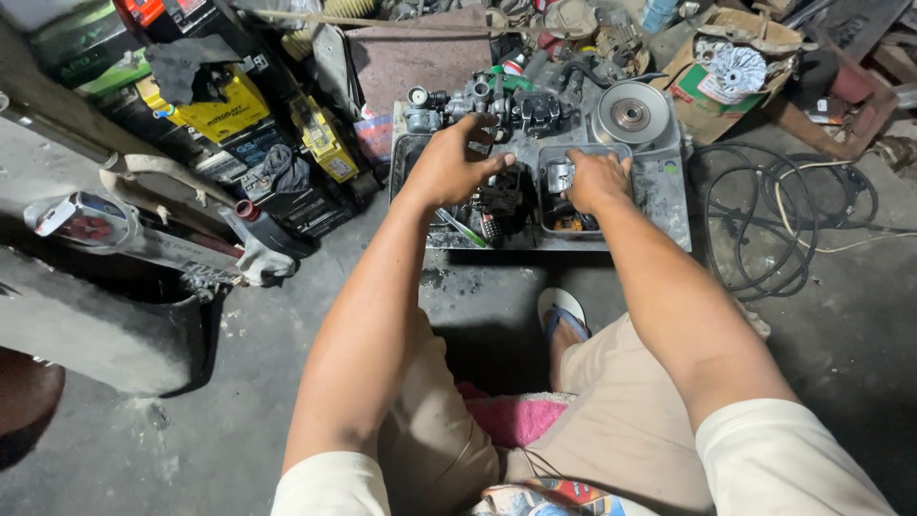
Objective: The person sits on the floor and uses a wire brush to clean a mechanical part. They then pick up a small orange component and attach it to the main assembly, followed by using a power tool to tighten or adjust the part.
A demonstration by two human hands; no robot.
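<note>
— What have you got under the hands?

— I'm over a greasy grey metal tray (669, 205) on the floor, far from my knees. My left hand (449, 167) is curled down onto a dark, oily engine part (501, 196) in the middle of the tray, fingers bent around its top. My right hand (597, 180) rests with bent fingers on the rim of a small black tub (564, 218) just right of it; whether it grips anything I cannot tell.

— How far along does it look?

— I judge it mid-strip: pieces lie loose and nothing looks reassembled. A shiny round pulley disc (630, 115) sits at the tray's far right, and a row of dull cast carburettor-like bodies (478, 100) lines the far edge.

— Surroundings?

— Rough concrete, black coiled cable (774, 229) to the right, yellow boxes (224, 105) far left.
</note>
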